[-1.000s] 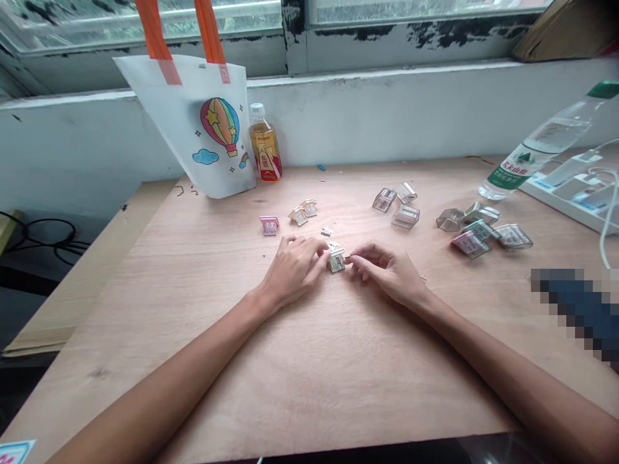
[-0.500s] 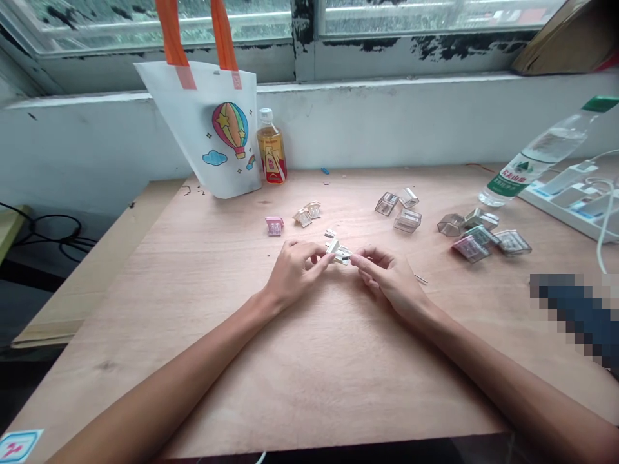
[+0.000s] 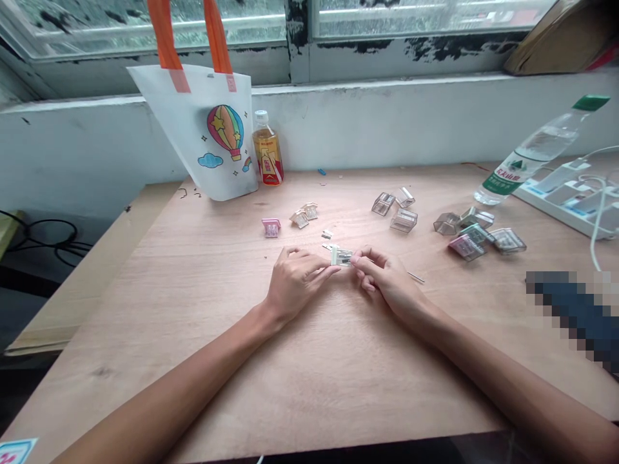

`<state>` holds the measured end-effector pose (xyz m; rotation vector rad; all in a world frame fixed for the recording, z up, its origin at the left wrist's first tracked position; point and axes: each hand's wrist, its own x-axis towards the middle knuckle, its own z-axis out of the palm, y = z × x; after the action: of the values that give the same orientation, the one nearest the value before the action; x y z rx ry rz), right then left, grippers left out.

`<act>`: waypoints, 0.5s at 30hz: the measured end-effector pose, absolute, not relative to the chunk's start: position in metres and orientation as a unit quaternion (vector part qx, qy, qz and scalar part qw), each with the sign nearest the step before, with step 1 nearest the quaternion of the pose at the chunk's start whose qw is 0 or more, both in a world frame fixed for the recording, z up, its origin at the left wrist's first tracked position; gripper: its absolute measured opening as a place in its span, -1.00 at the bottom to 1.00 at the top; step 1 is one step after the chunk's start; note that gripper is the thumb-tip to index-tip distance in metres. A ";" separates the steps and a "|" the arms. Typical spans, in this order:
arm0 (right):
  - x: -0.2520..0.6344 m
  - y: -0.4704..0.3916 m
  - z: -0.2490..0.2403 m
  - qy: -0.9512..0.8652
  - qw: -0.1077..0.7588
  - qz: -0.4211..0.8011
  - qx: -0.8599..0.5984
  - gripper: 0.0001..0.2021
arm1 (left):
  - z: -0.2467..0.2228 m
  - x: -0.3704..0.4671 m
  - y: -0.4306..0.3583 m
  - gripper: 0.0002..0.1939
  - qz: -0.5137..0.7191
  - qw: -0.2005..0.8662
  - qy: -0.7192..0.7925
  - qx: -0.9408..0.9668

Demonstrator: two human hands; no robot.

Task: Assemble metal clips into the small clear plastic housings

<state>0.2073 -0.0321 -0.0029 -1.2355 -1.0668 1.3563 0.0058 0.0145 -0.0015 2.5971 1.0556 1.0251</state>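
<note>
The left hand pinches a small pale plastic piece above the counter; the right hand's fingertips close at its other end.

Tabletop inventory, by count. Hands: two, the left hand and the right hand. Pale piece between the fingers: one. Dark strip at the right fingertips: one. Small metallic plates just beyond: two. Thin rod: one. Small pink piece: one. Peach pieces: two. Clear-walled cases, centre group: three. Cases of the right-hand cluster: five (they overlap, the green one lying partly covered). Bottles: two. Bag: one, with two orange handles. Power strip: one. Blue scrap: one.
</note>
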 end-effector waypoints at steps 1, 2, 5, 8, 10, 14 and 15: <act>0.207 -0.033 -0.003 -0.439 0.487 0.557 -0.509 -0.65 | -0.001 0.006 0.013 -0.68 0.338 0.074 0.353 0.869; 0.207 -0.033 -0.002 -0.440 0.484 0.557 -0.511 -0.65 | 0.000 0.006 0.012 -0.66 0.336 0.069 0.353 0.870; 0.206 -0.033 -0.002 -0.441 0.476 0.560 -0.515 -0.65 | 0.002 0.007 0.009 -0.65 0.338 0.050 0.354 0.871; 0.207 -0.033 -0.002 -0.440 0.474 0.566 -0.511 -0.65 | 0.004 0.008 0.007 -0.66 0.337 0.032 0.348 0.874; 0.207 -0.032 -0.003 -0.435 0.482 0.571 -0.503 -0.66 | 0.005 0.008 0.006 -0.67 0.338 0.024 0.344 0.875; 0.208 -0.030 -0.006 -0.414 0.509 0.588 -0.474 -0.64 | 0.005 0.009 0.006 -0.70 0.356 0.014 0.333 0.873; 0.209 -0.029 -0.007 -0.414 0.505 0.597 -0.466 -0.62 | 0.005 0.009 0.006 -0.71 0.360 0.014 0.332 0.872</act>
<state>0.2089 -0.0292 -0.0070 -1.1245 -0.9996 1.4404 0.0087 0.0056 0.0046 2.7146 1.0347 1.1206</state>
